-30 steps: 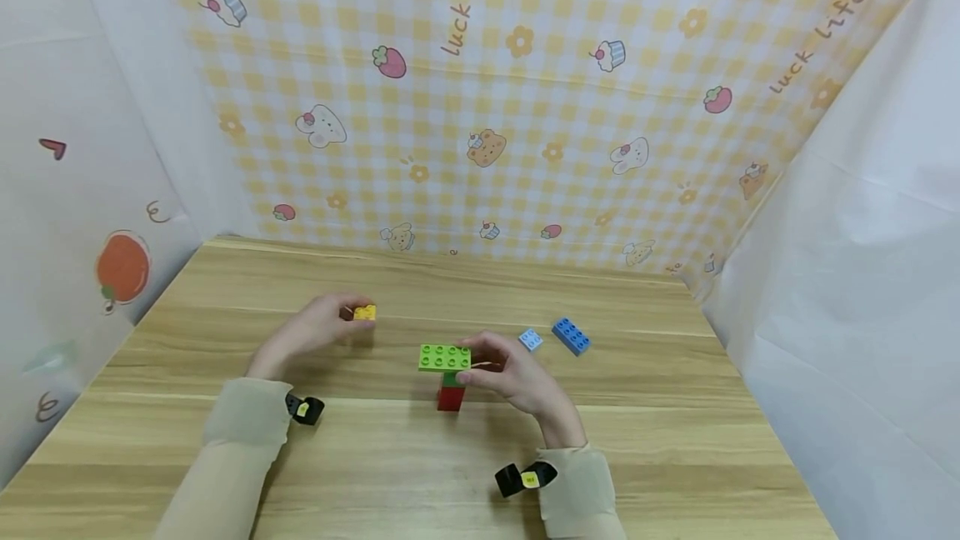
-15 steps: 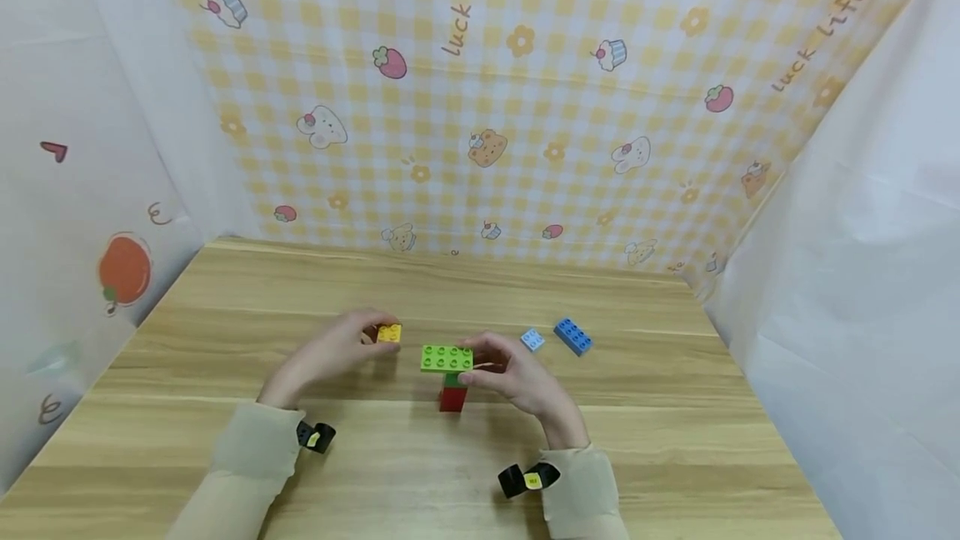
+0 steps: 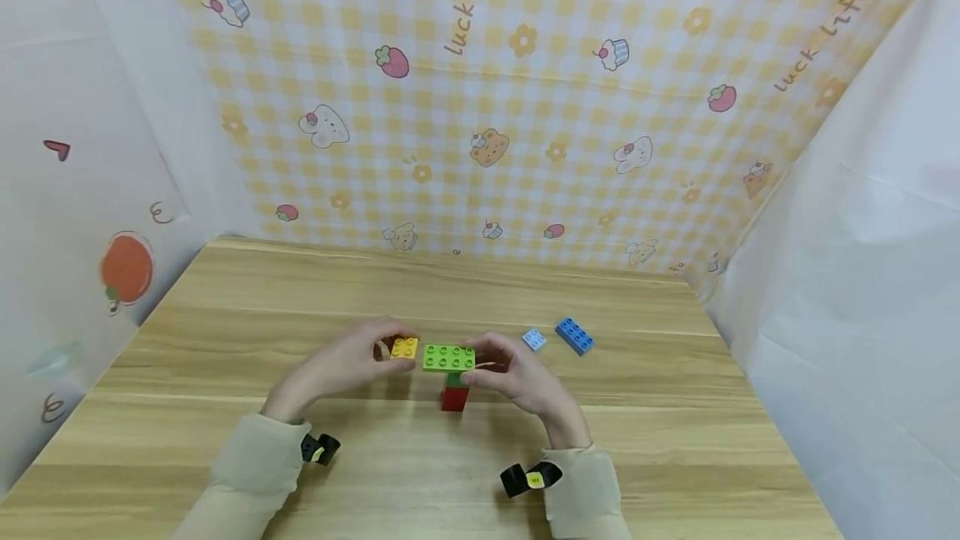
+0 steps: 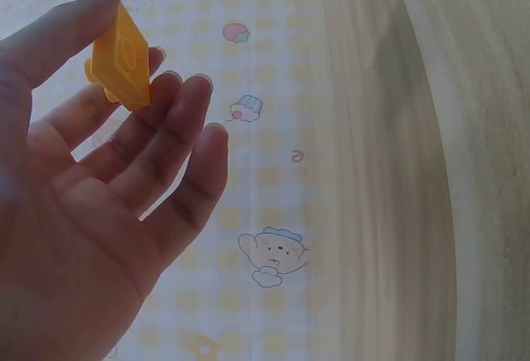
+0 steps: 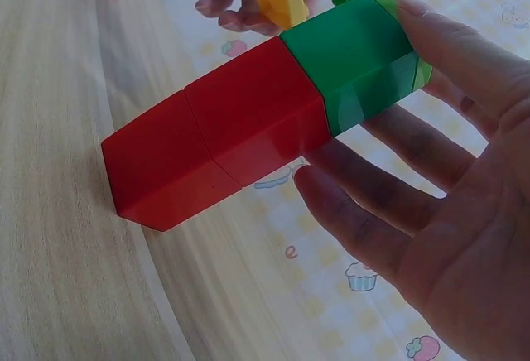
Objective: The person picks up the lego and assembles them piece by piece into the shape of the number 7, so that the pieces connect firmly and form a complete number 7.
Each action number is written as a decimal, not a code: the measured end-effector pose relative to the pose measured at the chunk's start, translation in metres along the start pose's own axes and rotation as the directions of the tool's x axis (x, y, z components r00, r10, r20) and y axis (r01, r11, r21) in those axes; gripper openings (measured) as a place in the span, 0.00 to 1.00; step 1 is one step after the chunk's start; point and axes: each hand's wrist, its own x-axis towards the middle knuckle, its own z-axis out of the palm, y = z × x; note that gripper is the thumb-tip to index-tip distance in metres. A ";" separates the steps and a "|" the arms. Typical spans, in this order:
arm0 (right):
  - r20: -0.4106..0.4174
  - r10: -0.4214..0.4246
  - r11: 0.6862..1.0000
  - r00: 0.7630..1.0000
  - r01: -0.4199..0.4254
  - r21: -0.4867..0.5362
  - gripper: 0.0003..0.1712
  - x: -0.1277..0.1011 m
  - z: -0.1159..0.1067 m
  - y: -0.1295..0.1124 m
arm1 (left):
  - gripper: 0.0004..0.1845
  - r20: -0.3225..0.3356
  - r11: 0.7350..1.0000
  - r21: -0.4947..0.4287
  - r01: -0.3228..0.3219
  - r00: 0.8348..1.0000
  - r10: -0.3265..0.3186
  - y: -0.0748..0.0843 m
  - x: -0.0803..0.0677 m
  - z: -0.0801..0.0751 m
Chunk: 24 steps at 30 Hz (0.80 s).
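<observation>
left hand (image 3: 348,363) pinches a yellow brick (image 3: 404,347), thumb to fingers — right hand (image 3: 519,375) grips a brick tower (image 5: 258,106) near its top

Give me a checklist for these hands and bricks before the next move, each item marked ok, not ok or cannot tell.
1. Left hand pinches the yellow brick: ok.
2. Yellow brick's studs face up: ok.
3. Right hand holds the lime plate: ok.
4. Yellow brick sits over the lime plate's studs: not ok, it is held beside the plate's left end.
5. Lime plate pressed fully onto the green brick: cannot tell, joint partly hidden.
6. Blue brick and light blue brick clear of both hands: ok.
</observation>
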 end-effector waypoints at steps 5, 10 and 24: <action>-0.001 0.000 1.000 1.000 0.000 -0.001 0.20 0.000 0.000 -0.001 | 0.22 -0.009 1.000 0.000 0.005 1.000 -0.005 0.005 -0.003 0.001; -0.003 -0.011 1.000 1.000 0.011 -0.013 0.20 0.000 0.000 -0.001 | 0.22 -0.012 1.000 0.010 0.015 1.000 -0.015 0.012 -0.004 0.000; 0.003 -0.028 1.000 1.000 0.028 -0.012 0.20 0.001 -0.001 0.001 | 0.21 0.010 0.999 0.045 -0.024 1.000 0.023 0.027 -0.006 -0.003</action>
